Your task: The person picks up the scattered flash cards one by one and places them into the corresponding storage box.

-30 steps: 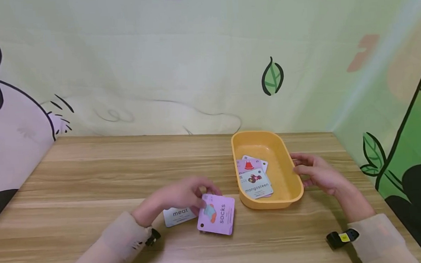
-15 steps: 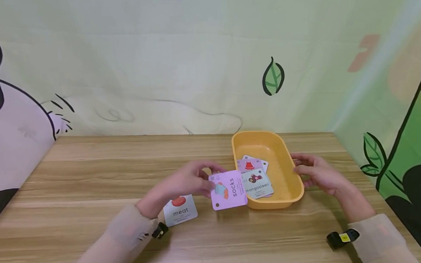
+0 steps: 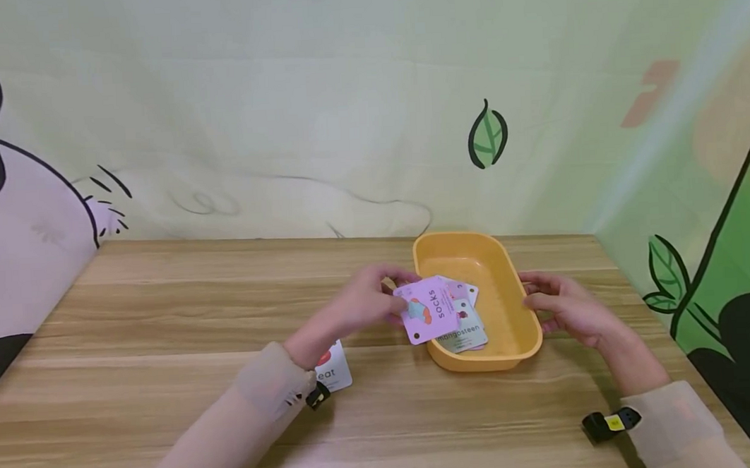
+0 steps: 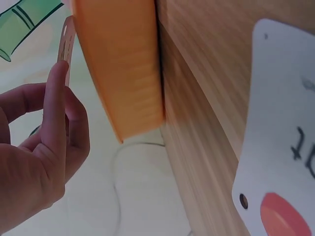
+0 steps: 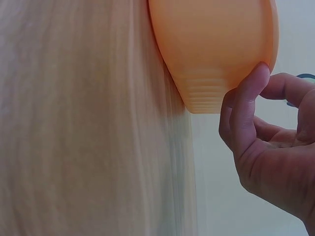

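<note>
My left hand [image 3: 362, 305] pinches a purple socks card [image 3: 440, 326] by its left edge. The card hangs tilted over the left rim of a yellow tray [image 3: 499, 358], partly covering the cards inside. In the left wrist view, this card appears edge-on between thumb and fingers, beside the tray's outer wall [image 4: 120, 69]. My right hand [image 3: 566, 309] holds the tray's right rim, thumb against the outer side in the right wrist view; its other fingertips are partly hidden. A white mangosteen card [image 3: 466, 339] lies in the tray on other cards. My left forearm partly hides a white meat card [image 3: 338, 374] on the table.
The wooden table [image 3: 212, 292] runs back to a wall covering with cartoon drawings [image 3: 487, 140]. The tray stands near the table's far edge, right of the middle. Small dark devices are worn on both wrists, the right one [image 3: 608, 425] with a yellow label.
My left hand has lifted the socks card off the table area beside the meat card and carried it right and away from me, over the tray's rim. My right hand stays at the tray.
</note>
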`<state>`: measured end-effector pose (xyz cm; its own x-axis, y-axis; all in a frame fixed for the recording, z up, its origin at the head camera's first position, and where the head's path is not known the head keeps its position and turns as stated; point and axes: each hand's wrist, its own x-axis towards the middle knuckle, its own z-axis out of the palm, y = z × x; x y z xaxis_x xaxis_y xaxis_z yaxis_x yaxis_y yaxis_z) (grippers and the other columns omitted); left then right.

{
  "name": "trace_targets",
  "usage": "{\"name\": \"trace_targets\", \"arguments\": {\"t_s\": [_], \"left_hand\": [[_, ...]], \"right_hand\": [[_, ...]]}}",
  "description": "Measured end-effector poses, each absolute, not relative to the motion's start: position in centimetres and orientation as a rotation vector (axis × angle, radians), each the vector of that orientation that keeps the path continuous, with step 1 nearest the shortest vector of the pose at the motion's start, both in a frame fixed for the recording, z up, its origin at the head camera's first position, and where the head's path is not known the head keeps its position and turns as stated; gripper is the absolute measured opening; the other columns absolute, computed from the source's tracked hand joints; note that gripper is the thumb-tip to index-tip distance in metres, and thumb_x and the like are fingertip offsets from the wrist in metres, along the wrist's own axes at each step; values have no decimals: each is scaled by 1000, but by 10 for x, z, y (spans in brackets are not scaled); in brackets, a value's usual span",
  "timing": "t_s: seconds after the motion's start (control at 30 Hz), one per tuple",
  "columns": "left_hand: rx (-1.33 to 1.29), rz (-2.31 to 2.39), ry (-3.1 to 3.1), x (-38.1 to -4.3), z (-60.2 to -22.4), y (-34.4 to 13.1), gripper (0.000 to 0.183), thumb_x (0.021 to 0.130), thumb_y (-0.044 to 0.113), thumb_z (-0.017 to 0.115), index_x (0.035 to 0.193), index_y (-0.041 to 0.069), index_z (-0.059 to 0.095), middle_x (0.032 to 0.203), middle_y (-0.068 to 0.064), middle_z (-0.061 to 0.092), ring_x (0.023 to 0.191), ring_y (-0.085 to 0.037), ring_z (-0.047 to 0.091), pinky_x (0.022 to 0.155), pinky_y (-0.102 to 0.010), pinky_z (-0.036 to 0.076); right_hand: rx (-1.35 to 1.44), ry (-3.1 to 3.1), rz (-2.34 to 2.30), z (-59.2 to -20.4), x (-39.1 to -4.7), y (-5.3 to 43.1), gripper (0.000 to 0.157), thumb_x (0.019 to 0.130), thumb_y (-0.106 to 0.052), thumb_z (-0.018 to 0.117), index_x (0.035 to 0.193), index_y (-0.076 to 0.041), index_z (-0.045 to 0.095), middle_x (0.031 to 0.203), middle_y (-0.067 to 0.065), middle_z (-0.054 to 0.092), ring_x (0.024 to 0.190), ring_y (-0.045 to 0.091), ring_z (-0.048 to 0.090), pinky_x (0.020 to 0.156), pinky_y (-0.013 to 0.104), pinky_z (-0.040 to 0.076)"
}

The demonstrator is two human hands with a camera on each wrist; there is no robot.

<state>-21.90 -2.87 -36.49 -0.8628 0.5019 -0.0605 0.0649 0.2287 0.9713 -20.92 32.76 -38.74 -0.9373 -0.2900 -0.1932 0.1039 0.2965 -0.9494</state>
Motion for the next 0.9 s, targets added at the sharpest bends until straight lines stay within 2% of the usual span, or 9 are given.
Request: {"name": "trace_targets", "arguments": {"t_s": [0.1, 0.33, 0.63, 0.8, 0.9], "left_hand": [[493, 1693, 2138, -223, -365, -24, 43, 85, -12, 62, 127, -3, 67, 110, -16, 57, 87, -24, 63, 77, -44, 62], [449, 1737, 2111, -230, -365, -9, 41, 85, -14, 63, 125, -6, 66, 105, -17, 57, 84, -23, 66, 71, -34, 62], [540, 1626, 2223, -237, -366, 7, 34, 85, -13, 71, 119, -6, 68, 98, -12, 59, 78, -16, 63, 72, -33, 62], [685, 1427, 2403, -239, -367, 11, 29, 85, -7, 75, 113, -4, 72, 94, -8, 63, 84, -17, 57, 65, -23, 53], [713, 1328, 2479, -239, -369, 13, 28, 87, 0, 77, 115, -3, 72, 96, -9, 65, 87, -19, 55, 66, -23, 49]], "right_hand": [[-164, 2241, -1678, -387, -209, 328, 66, 100, -6, 56, 156, 11, 24, 140, 31, 40, 99, 16, 64, 66, 34, 61], [-160, 2251, -1669, -387, -210, 328, 66, 100, -6, 56, 156, 11, 24, 140, 31, 40, 99, 16, 63, 66, 34, 61], [-162, 2245, -1682, -389, -211, 329, 66, 100, -6, 57, 155, 11, 24, 139, 31, 41, 100, 16, 63, 66, 34, 60], [-159, 2249, -1683, -389, -211, 329, 67, 100, -6, 57, 155, 11, 24, 140, 31, 41, 100, 16, 63, 66, 35, 61], [-156, 2250, -1679, -389, -210, 329, 67, 100, -6, 57, 155, 11, 24, 140, 31, 41, 100, 17, 63, 67, 35, 61]]}}
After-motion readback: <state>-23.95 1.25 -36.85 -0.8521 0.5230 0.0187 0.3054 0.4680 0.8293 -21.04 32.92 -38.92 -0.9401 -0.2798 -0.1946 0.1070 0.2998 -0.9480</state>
